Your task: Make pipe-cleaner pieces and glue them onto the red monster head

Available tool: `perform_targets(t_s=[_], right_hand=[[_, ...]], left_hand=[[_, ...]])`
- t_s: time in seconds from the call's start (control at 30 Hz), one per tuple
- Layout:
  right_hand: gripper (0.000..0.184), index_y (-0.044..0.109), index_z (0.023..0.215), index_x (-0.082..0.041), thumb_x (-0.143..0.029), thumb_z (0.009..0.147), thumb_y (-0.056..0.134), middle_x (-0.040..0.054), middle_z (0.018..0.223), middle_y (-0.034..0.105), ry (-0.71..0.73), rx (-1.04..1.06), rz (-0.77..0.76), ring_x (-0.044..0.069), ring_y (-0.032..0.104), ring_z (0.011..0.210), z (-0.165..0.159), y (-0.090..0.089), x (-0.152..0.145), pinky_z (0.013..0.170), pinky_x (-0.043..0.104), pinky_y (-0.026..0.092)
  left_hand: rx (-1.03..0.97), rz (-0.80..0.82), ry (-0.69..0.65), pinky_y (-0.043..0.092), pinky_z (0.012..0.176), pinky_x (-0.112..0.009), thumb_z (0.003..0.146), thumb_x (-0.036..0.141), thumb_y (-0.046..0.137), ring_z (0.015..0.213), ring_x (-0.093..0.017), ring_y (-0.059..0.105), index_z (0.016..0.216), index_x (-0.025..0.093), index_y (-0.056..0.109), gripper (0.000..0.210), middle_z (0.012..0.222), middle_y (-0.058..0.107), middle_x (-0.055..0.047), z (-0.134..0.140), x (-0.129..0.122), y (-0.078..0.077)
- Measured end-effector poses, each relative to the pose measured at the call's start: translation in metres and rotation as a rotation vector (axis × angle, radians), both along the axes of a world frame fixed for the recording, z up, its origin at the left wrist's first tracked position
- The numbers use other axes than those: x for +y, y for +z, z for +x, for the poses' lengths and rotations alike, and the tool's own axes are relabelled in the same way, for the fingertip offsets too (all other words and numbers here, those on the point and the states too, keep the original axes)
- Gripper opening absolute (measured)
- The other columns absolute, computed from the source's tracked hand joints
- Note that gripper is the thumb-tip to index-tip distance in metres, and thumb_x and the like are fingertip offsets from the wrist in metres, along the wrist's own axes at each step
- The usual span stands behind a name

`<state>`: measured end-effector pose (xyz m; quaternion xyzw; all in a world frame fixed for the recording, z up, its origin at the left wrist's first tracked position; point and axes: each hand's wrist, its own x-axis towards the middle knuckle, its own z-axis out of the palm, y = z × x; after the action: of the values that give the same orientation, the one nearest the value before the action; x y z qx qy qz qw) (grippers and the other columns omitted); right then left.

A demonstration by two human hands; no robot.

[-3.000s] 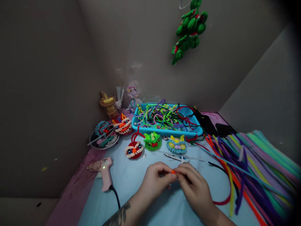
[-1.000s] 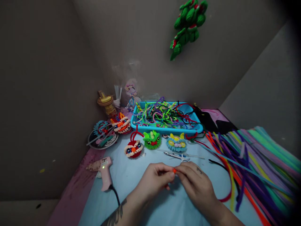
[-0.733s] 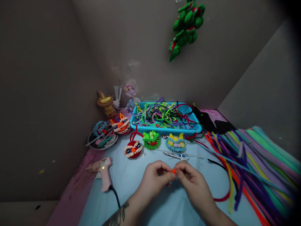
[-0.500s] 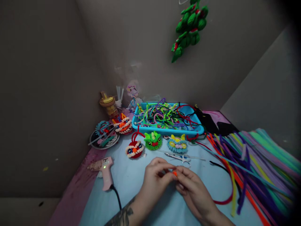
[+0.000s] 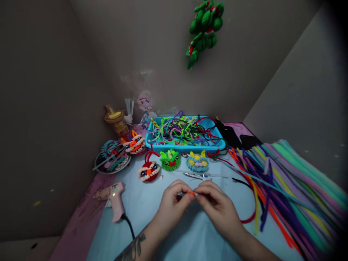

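We hold a small orange piece (image 5: 192, 194) pinched between the fingertips of our left hand (image 5: 172, 203) and right hand (image 5: 217, 208), low over the blue desk (image 5: 152, 217), just in front of the scissors (image 5: 198, 176). Both grips are clenched on it, thumb against forefinger. Against the pictures of a moment ago little has changed: the hands meet at the same spot on the desk, the fingers have only shifted a little around the piece (it shows as a slightly longer orange sliver than half a second back), and the view itself has swung a bit to the right. We judge that the work on the piece is ongoing, a fine twisting or shaping. The glue gun (image 5: 115, 199) lies untouched to the left, its light on, and the pile of coloured pipe cleaners (image 5: 285, 181) lies on the right.
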<state>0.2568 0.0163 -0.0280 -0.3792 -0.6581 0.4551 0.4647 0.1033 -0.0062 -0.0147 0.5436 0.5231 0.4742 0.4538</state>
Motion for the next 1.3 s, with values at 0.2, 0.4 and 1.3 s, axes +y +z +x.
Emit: perform_targets(t_s=[0.2, 0.4, 1.3], right_hand=[[0.032, 0.064, 0.106, -0.028, -0.008, 0.084, 0.054, 0.004, 0.084, 0.062, 0.062, -0.252, 0.477, 0.017, 0.061, 0.08, 0.015, 0.003, 0.006, 0.07, 0.028, 0.05], [0.034, 0.064, 0.11, -0.027, -0.009, 0.083, 0.054, 0.0051, 0.082, 0.063, 0.033, -0.366, 0.574, 0.018, 0.059, 0.074, 0.017, 0.002, 0.006, 0.069, 0.033, 0.049], [0.028, 0.057, 0.066, -0.015, -0.034, 0.066, 0.077, -0.0074, 0.056, 0.044, 0.475, 0.388, -0.854, 0.0, 0.02, 0.038, 0.009, -0.002, 0.006, 0.036, 0.017, 0.012]], left_hand=[[-0.084, -0.129, -0.022, 0.042, 0.057, -0.022, 0.069, 0.025, 0.07, 0.064, -0.012, 0.055, 0.068, 0.013, 0.068, 0.012, 0.07, 0.059, -0.003, -0.001, 0.003, -0.001], [0.066, -0.051, 0.057, 0.042, 0.055, -0.019, 0.069, 0.019, 0.07, 0.067, -0.013, 0.057, 0.065, 0.015, 0.067, 0.006, 0.069, 0.06, -0.002, 0.002, 0.0, 0.004], [0.021, 0.004, -0.124, 0.043, 0.062, -0.022, 0.068, 0.014, 0.073, 0.069, -0.013, 0.056, 0.072, 0.016, 0.071, 0.005, 0.072, 0.06, -0.002, -0.007, 0.001, 0.005]])
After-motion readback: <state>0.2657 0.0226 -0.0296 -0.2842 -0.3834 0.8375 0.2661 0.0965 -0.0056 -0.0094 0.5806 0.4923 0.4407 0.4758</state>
